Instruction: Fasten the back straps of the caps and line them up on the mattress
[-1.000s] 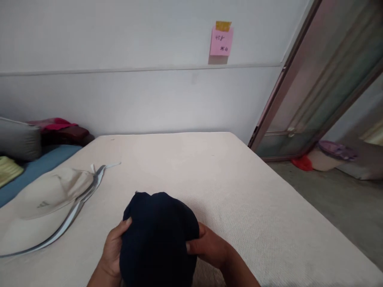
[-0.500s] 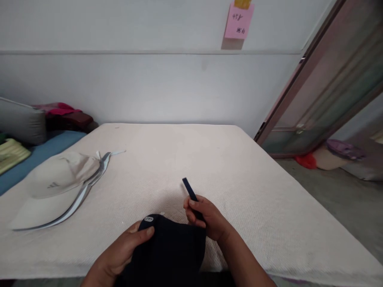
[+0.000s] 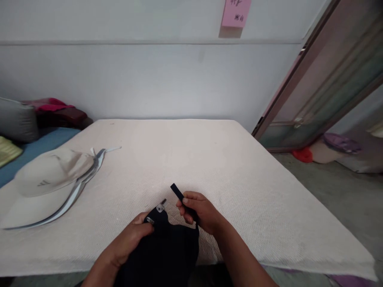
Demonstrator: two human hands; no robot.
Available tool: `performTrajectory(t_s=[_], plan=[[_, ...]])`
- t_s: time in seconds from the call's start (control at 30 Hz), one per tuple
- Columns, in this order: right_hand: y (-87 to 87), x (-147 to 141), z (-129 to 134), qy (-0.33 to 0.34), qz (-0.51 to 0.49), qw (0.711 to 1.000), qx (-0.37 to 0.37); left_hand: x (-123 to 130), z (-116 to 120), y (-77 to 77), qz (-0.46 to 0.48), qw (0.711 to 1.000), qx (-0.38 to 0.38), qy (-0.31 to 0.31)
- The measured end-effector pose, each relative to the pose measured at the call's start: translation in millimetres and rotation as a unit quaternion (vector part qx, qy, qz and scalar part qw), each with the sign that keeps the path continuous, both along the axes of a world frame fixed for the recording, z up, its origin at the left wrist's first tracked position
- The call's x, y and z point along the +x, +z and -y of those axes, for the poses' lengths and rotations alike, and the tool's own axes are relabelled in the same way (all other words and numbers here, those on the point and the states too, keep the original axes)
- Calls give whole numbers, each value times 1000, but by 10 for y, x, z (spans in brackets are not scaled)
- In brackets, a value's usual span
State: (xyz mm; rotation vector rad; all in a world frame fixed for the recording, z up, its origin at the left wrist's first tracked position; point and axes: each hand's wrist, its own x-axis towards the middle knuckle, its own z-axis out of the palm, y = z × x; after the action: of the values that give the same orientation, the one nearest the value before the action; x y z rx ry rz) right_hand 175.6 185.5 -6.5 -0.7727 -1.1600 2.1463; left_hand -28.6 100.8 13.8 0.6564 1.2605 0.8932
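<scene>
A dark navy cap (image 3: 167,251) is held low at the table's near edge, its lower part cut off by the picture. My left hand (image 3: 131,239) grips its left side, the thumb pressed beside a small shiny metal piece (image 3: 150,220). Just beyond that thumb, a pale tag-like bit with a metal end (image 3: 161,205) sticks up from the fabric. My right hand (image 3: 199,209) is closed on the cap's dark strap (image 3: 177,191), pinching it between thumb and fingers so that the free end points up and left. Strap end and metal pieces are apart.
Several light caps (image 3: 54,175) lie stacked at the left of the cloth-covered table (image 3: 167,151). Behind them are a grey cushion (image 3: 18,119) and a blue surface (image 3: 48,141). A white wall (image 3: 134,79) bounds the far side; a sliding door (image 3: 299,99) stands right.
The cap's left edge has turned, bringing the metal pieces and pale tag into view. My right hand has moved slightly left with the strap, which tilts further left. The view has shifted a little.
</scene>
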Motion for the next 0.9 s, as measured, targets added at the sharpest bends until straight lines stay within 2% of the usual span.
performTrajectory(t_s=[0.17, 0.23, 0.3, 0.5, 0.7, 0.9], plan=[[-22, -75, 23, -40, 2, 998, -45, -19, 79, -49, 65, 997, 18, -31], [-33, -112, 34, -28, 6, 998, -49, -7, 77, -77, 67, 997, 26, -30], [-53, -154, 51, -10, 6, 999, -48, 19, 44, -96, 30, 999, 23, -30], [-76, -228, 118, 53, 2, 998, -36, 110, -73, -114, -23, 994, 44, -100], [3, -155, 98, 29, -14, 999, 4, 176, -120, -145, 41, 993, 40, -103], [-18, -135, 64, 38, -18, 998, -44, 261, -188, -112, 21, 995, 53, -78]])
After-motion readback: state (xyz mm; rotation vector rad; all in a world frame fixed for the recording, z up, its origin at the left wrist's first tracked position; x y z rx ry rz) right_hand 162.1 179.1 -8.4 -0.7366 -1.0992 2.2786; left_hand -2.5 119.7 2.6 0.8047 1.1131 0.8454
